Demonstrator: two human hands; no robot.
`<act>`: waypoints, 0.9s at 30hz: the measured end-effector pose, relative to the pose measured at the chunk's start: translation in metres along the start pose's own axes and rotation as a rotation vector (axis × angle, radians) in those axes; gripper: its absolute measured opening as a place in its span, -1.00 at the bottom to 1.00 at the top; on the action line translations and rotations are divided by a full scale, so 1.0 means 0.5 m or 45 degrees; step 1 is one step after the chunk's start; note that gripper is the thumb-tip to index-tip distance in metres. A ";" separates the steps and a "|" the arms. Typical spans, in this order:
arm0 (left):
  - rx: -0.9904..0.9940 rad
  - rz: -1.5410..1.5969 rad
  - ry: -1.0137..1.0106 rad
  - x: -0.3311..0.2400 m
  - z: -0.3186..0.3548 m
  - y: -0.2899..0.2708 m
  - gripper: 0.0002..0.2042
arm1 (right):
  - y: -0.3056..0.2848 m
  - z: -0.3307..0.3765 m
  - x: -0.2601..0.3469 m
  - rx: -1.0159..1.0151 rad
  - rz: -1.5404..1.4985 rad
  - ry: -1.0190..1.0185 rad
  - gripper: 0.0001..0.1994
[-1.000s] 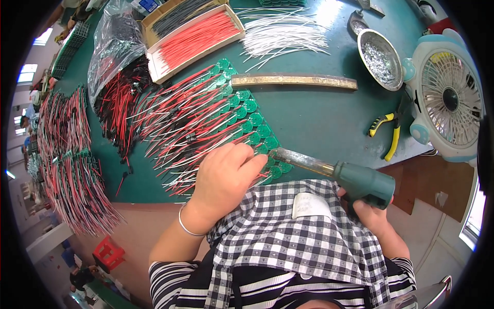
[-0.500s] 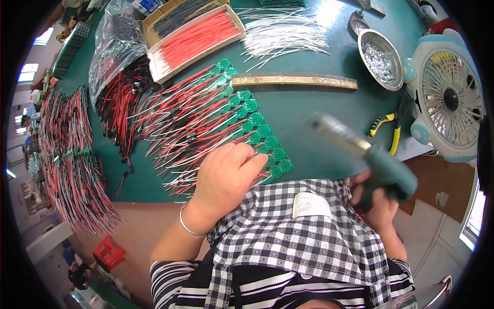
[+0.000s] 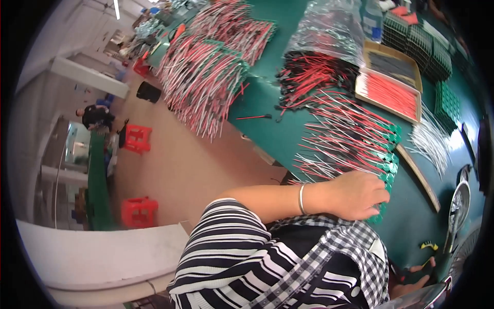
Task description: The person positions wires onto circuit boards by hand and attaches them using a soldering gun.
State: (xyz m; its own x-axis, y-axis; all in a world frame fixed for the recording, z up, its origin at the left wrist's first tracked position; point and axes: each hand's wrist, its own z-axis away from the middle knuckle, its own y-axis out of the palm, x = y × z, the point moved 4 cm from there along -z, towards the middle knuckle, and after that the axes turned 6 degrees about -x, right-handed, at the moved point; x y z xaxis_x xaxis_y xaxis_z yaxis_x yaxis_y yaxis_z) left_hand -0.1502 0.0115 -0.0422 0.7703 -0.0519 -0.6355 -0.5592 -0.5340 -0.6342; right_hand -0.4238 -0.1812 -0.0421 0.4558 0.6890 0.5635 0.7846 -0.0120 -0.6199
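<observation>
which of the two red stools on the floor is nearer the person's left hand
The lower red stool, beside the long green bench; the other red stool stands farther up the floor, away from the left hand.

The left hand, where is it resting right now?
In the head view, the left hand lies right of centre on the green table, pressing the near end of the row of small green boards with red and white wires.

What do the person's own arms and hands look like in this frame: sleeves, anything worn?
The left hand is bare, with a thin silver bangle at the wrist. The upper arm has a black-and-white striped sleeve, forearm uncovered. A black-and-white checked apron covers the front. Only part of the right hand shows, ungloved.
</observation>
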 end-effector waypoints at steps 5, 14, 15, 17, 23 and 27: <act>-0.122 0.007 0.198 0.011 0.015 -0.003 -0.88 | 0.053 0.051 0.006 0.238 -0.808 1.027 -0.58; 0.044 -0.216 0.133 -0.027 0.020 -0.005 -0.75 | 0.045 0.092 0.040 0.820 -0.640 1.170 -0.39; 0.045 -0.212 0.138 -0.018 0.022 0.003 -0.75 | 0.030 0.107 0.032 0.692 -0.510 0.767 -0.57; 0.037 -0.222 0.161 -0.019 0.019 0.020 -0.79 | 0.021 0.110 0.045 0.759 -0.555 0.466 -0.76; -0.011 -0.285 0.161 -0.023 0.021 0.027 -0.83 | -0.009 0.110 0.054 0.961 -0.211 0.155 -0.75; 0.049 -0.286 0.111 -0.025 0.026 0.029 -0.75 | -0.008 0.112 0.061 0.783 -0.169 -0.083 -0.71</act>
State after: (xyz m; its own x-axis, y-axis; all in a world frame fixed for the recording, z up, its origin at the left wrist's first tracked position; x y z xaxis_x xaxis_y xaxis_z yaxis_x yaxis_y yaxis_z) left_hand -0.1720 0.0154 -0.0493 0.8992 -0.0091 -0.4374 -0.3811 -0.5075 -0.7728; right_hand -0.4366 -0.1196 -0.0529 0.3295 0.6992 0.6344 0.4386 0.4817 -0.7587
